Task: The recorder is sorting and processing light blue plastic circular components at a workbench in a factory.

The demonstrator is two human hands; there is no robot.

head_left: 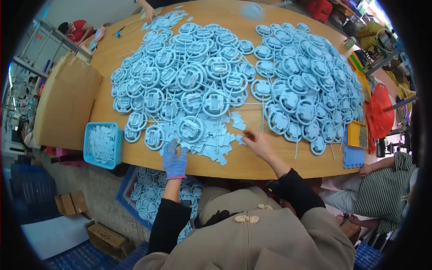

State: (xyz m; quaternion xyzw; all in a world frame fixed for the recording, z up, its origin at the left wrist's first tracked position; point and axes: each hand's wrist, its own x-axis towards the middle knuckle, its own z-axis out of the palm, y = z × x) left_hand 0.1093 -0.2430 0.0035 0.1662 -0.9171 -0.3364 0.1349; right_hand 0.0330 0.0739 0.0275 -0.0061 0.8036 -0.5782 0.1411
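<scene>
My left hand (174, 161), in a blue glove, rests at the table's near edge with its fingers stretched out. It touches or nearly touches loose light-blue flat plates (209, 146), close to a light-blue round plastic part (155, 137). My bare right hand (258, 144) hovers at the right side of those plates, fingers curled and pressed together. What they pinch, if anything, is too small to make out. Behind both hands rises a big heap of ring-shaped parts (191, 77) with rectangular recesses and thin stems. A second heap (306, 83), its centres covered by plates, lies to the right.
A blue basket (119, 148) of plates stands left, near a cardboard box (67, 101). Under the table edge sits a blue crate (123, 195) of round parts. A yellow tray (357, 135) of small pieces lies right, near a person in stripes (384, 193). Another person's hand (150, 13) works across the table.
</scene>
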